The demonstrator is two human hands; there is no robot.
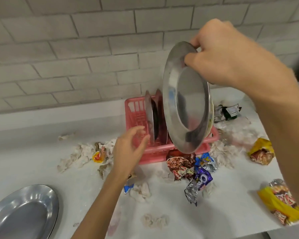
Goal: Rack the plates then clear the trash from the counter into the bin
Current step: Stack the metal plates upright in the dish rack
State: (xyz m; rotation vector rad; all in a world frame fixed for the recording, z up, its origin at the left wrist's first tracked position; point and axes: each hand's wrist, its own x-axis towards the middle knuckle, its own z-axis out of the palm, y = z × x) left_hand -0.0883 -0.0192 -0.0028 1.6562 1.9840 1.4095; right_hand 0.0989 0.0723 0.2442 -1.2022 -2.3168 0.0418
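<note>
the steel plate [186,104], gripped at its top rim by the right hand [219,54] and held on edge above the pink rack [155,155], is best lowered upright into a free slot beside the racked plates [149,116], which can be steadied by the open left hand [129,149].

The rack [155,152] is pink. The raised plate [173,94] and the flat plate [24,213] at 7 o'clock are shiny silver. The wall [76,49] shows a pale grey brick pattern, and the counter [231,213] is white. At the rack's 5 o'clock lie a blue wrapper [204,161] and a purple wrapper [203,178]; at its 3 o'clock lies a yellow wrapper [261,150].
</note>
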